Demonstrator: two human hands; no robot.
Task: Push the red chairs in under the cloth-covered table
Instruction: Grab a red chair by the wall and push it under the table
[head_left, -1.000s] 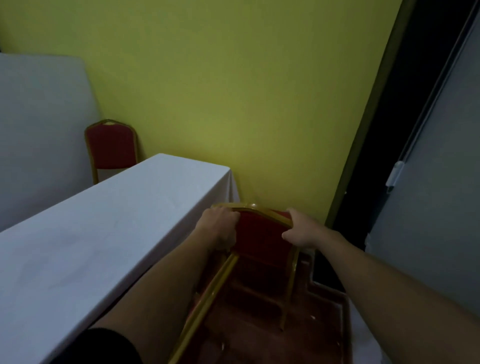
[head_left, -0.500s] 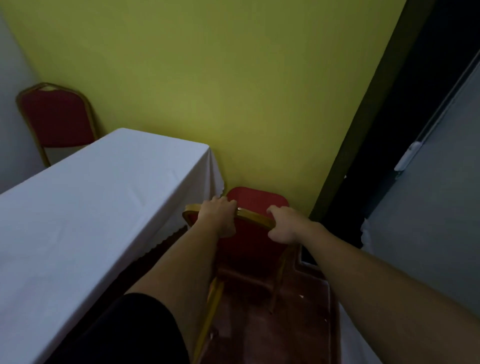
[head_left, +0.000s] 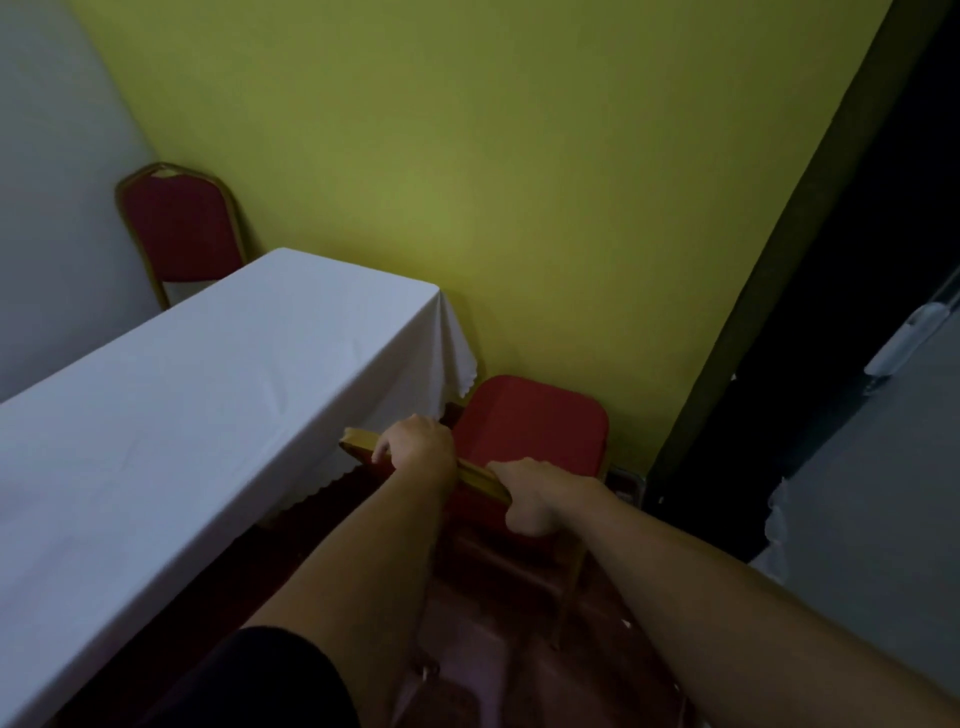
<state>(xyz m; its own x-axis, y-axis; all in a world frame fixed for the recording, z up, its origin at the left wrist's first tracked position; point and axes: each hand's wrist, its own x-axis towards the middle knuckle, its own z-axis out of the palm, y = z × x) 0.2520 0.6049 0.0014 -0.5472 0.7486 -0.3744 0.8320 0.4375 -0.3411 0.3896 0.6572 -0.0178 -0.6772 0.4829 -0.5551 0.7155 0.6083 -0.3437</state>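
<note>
Yellow-green wall (head_left: 467, 182) fills the far side of the room, with a pale grey wall on the left and a dark doorway (head_left: 857, 312) on the right. From my head camera I see the long table (head_left: 182, 415) running from near left toward the far wall, covered by a white tablecloth (head_left: 452, 343) whose scalloped corner hangs down at the far right end.

Just right of that corner stands the red chair (head_left: 535, 431) I am handling, its red seat close to the yellow-green wall and its gold-framed backrest turned toward me. It is beside the table's long right edge, not tucked under the cloth. My left hand (head_left: 415, 447) is on the gold top rail (head_left: 478, 475) of the backrest, fingers curled over it and closed around the frame. My right hand (head_left: 535, 499) holds the same rail further right, fingers wrapped down over the backrest with the thumb lying along the rail. Both forearms reach in from the near edge, a dark sleeve (head_left: 260, 680) showing on the left.

A second red chair (head_left: 182, 228) with a gold frame stands at the far left corner, behind the table's far end, its back near the grey wall. Reddish-brown floor (head_left: 519, 649) shows beneath the near chair's legs.
</note>
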